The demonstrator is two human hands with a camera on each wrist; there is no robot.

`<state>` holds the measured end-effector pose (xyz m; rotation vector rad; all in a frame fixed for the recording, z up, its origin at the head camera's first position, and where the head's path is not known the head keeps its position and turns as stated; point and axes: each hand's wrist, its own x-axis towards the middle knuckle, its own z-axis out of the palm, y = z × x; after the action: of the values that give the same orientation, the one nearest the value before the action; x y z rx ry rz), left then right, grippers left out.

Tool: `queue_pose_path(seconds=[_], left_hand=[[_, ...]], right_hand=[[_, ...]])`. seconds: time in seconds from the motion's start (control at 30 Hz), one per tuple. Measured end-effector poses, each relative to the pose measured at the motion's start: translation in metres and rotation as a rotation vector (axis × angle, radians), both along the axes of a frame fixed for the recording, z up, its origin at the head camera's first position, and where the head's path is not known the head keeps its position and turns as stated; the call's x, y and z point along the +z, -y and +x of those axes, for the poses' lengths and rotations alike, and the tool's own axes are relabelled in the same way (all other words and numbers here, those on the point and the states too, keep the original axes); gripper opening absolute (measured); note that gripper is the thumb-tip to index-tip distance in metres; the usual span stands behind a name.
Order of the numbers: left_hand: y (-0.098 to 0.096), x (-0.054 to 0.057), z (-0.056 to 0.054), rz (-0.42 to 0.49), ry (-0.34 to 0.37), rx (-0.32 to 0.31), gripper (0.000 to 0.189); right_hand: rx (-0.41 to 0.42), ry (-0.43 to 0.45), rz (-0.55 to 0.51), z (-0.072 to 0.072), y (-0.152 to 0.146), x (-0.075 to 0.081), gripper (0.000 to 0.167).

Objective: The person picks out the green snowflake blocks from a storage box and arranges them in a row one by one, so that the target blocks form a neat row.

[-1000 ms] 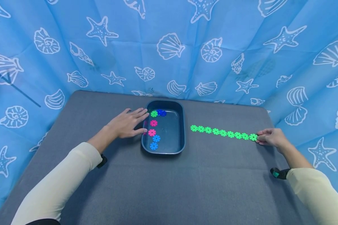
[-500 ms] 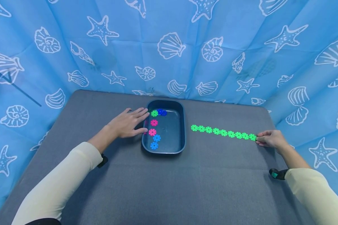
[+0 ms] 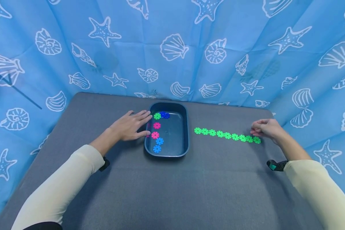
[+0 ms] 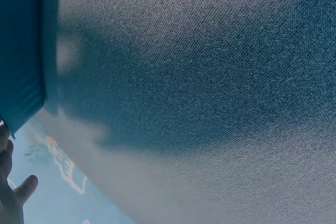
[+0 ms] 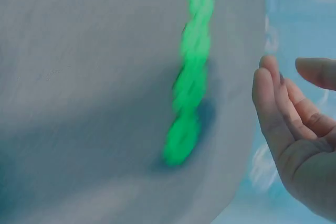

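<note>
A row of several green snowflake discs (image 3: 227, 135) lies on the grey table, right of the dark blue tray (image 3: 166, 156). Neighbouring discs touch or overlap. Just above the row's right end hovers my right hand (image 3: 268, 129), apart from it, fingers loosely bent. In the right wrist view a gap shows between thumb and fingers, and the green row (image 5: 190, 85) lies beside the hand, blurred. My left hand (image 3: 130, 126) rests spread fingertips on the tray's left rim. Inside the tray are a green disc (image 3: 157, 116), dark blue discs (image 3: 165, 115), pink discs (image 3: 155, 135) and light blue discs (image 3: 159, 141).
A blue curtain (image 3: 149, 48) with white shells and starfish hangs behind the table and along its sides. The grey tabletop (image 3: 189, 191) stretches in front of the tray and the row. The left wrist view shows mostly tablecloth and the tray's outer wall (image 4: 21, 51).
My right hand let go of the rightmost green disc and rose up and to the left. The row stays on the table. My left hand and the tray have not moved.
</note>
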<state>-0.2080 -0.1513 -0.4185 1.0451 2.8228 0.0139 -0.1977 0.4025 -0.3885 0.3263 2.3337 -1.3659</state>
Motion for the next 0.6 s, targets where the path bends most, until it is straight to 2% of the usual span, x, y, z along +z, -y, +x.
queue_pose_path(seconds=[0.17, 0.37, 0.6], left_hand=[[0.000, -0.001, 0.001, -0.002, -0.012, -0.006, 0.080], [0.000, -0.002, 0.002, 0.006, -0.018, -0.007, 0.078], [-0.001, -0.002, 0.002, 0.000, -0.033, -0.011, 0.077]], right_hand=[[0.083, -0.054, -0.001, -0.020, 0.052, 0.016, 0.040], [0.146, -0.094, -0.102, -0.040, 0.120, 0.032, 0.038], [0.181, -0.133, -0.140, -0.058, 0.190, 0.030, 0.033]])
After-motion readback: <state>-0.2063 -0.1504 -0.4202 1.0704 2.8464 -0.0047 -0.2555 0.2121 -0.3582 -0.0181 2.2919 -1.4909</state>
